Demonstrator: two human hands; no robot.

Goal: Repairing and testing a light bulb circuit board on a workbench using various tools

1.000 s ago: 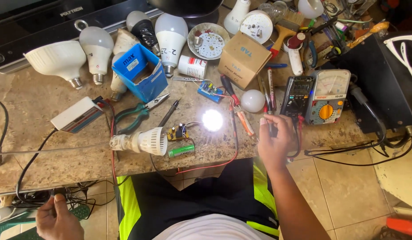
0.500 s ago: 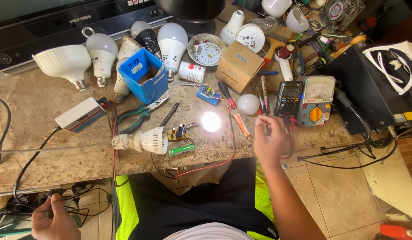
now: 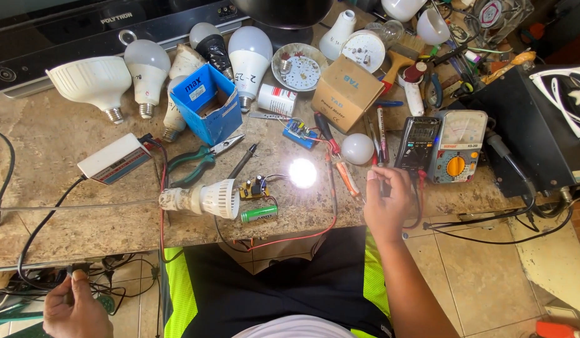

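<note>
My right hand (image 3: pixel 389 206) rests at the front edge of the surface (image 3: pixel 65 231), fingers (image 3: pixel 372 177) closed around a thin probe (image 3: pixel 382 188) just below the black meter (image 3: pixel 417 143). The lit lamp board (image 3: pixel 302 173) lies left of these fingers, near but apart. My left hand (image 3: pixel 74 310) is below the surface, clenched on a black cable (image 3: pixel 36 228).

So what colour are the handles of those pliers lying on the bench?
Green. The pliers lie on the stone bench below the blue box, clearest in the head view.
</note>
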